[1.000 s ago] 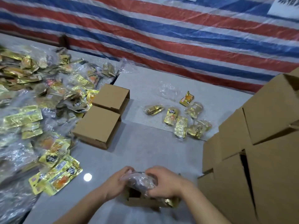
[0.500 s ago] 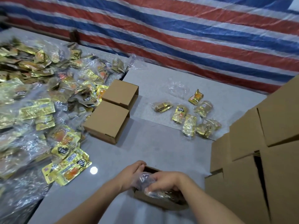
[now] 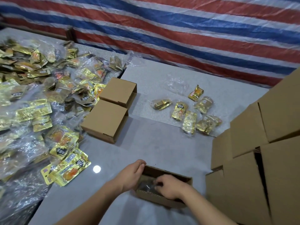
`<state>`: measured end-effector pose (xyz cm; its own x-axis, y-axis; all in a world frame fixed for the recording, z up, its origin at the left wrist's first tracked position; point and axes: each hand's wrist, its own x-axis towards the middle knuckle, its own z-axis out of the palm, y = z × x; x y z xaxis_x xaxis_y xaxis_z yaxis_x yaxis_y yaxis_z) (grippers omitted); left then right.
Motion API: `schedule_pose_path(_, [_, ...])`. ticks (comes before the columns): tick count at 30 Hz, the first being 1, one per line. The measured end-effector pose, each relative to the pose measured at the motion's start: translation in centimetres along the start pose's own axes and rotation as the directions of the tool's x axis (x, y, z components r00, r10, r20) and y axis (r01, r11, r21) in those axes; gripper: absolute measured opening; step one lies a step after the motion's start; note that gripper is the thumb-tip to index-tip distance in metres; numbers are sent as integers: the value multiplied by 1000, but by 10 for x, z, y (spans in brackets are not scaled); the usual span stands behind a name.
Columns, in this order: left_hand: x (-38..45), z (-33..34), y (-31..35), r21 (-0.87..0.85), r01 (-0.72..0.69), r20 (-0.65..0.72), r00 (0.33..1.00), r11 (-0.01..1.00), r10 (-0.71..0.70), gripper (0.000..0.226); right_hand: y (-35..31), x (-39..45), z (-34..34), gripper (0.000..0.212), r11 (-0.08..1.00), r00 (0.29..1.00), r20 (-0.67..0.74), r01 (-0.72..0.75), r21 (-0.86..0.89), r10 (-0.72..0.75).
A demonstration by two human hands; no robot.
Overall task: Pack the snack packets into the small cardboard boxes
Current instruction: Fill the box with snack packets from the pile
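Note:
A small open cardboard box (image 3: 160, 200) stands on the grey table in front of me. Inside it lies a clear plastic bag of snack packets (image 3: 146, 186), dark in the box's shadow. My right hand (image 3: 169, 186) reaches down into the box, its fingertips curled and pinching the bag. My left hand (image 3: 132, 176) rests against the box's left end, fingers together along the wall up to the far corner. Gold and orange snack packets (image 3: 68, 168) lie just left of my left arm.
A big heap of bagged gold packets (image 3: 37, 101) covers the left of the table. Two closed small boxes (image 3: 118, 91) (image 3: 105, 121) sit mid-table, several loose packets (image 3: 188, 116) beyond. Stacked cardboard boxes (image 3: 259, 151) wall the right. A striped tarp (image 3: 178, 30) hangs behind.
The bag, held above the box by both hands a second ago, has gone down inside it. My left hand has shifted from the bag to the box's left end.

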<state>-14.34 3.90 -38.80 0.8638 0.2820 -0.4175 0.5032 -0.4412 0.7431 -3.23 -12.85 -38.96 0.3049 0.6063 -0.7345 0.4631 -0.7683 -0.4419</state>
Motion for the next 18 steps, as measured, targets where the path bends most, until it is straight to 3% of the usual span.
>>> schedule_pose_path(3, [-1, 3, -4, 25, -11, -2, 1000, 1000, 11, 25, -4, 0, 14, 51, 992, 968, 217, -128, -5, 126])
schedule_pose_path(5, [-4, 5, -5, 54, -26, 9, 1000, 998, 25, 25, -10, 3, 24, 59, 970, 943, 255, -237, 52, 216])
schedule_pose_path(7, [-5, 6, -5, 61, -30, 9, 1000, 998, 30, 26, -17, 0, 23, 59, 962, 948, 207, -262, 79, 241])
schedule_pose_path(10, [-4, 4, -2, 48, -25, 2, 1000, 999, 25, 26, -24, -9, 11, 52, 981, 973, 157, -183, 63, 171])
schedule_pose_path(14, [-3, 3, -1, 40, -26, 18, 1000, 999, 25, 24, -20, -15, -3, 30, 987, 995, 5, -102, 124, 102])
schedule_pose_path(18, [-2, 4, 0, 30, -25, 7, 1000, 999, 25, 20, -18, -15, 5, 41, 992, 995, -7, -99, 74, 100])
